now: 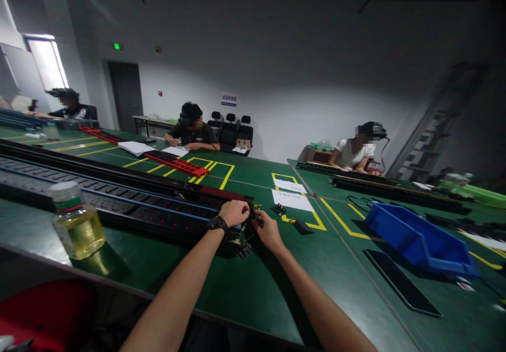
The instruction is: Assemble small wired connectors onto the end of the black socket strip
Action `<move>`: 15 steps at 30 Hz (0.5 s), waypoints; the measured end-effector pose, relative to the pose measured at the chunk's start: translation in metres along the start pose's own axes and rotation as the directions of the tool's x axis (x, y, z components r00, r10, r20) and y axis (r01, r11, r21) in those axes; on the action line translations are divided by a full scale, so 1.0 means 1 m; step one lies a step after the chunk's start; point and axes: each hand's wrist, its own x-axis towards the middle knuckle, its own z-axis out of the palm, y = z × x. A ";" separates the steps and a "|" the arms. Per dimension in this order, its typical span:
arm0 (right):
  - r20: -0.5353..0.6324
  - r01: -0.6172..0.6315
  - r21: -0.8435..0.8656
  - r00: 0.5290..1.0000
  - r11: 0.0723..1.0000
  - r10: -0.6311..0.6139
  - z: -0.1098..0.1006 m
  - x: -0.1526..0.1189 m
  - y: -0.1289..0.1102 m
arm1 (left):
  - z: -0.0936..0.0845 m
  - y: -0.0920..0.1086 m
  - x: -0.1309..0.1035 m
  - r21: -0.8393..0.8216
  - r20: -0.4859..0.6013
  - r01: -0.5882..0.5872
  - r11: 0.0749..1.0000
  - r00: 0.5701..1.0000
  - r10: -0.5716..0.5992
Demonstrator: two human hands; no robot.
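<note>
At the near end of a long black rail assembly (pixel 166 212), my two hands meet with fingertips close together. My left hand (pixel 236 213), with a dark watch on its wrist, has its fingers curled in a pinch; what lies in them is mostly hidden. My right hand (pixel 269 231) pinches a small black part (pixel 259 221) from the other side. Just below the hands, a small black fitting (pixel 245 252) with thin prongs sits at the assembly's end. Blue strips run along the assembly's length.
A bottle of yellow liquid (pixel 77 225) stands front left. To the right are small black parts (pixel 302 227), printed sheets (pixel 292 200), a blue bin (pixel 421 241) and a dark flat tablet-like slab (pixel 401 281). Several people sit across the green table (pixel 253 299), near a red rail (pixel 177 163).
</note>
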 end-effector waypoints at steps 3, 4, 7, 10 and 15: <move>-0.008 0.012 0.024 1.000 1.000 -0.012 0.000 0.003 0.002 | 0.001 0.000 0.001 0.010 -0.002 0.000 1.000 1.000 0.000; -0.015 0.018 0.038 1.000 0.999 -0.017 0.000 0.004 0.003 | 0.001 0.000 0.001 0.014 -0.002 -0.001 1.000 1.000 0.001; -0.050 0.046 0.077 0.998 0.996 -0.042 0.000 0.006 0.005 | 0.002 -0.002 0.001 0.018 0.000 -0.004 1.000 1.000 0.004; -0.079 0.069 0.084 0.995 0.994 -0.063 0.000 0.006 0.006 | 0.002 -0.002 0.001 0.018 -0.002 -0.006 1.000 1.000 0.006; -0.081 0.081 0.076 0.994 0.994 -0.075 0.001 0.005 0.004 | 0.002 -0.002 0.001 0.023 -0.008 0.000 1.000 1.000 0.000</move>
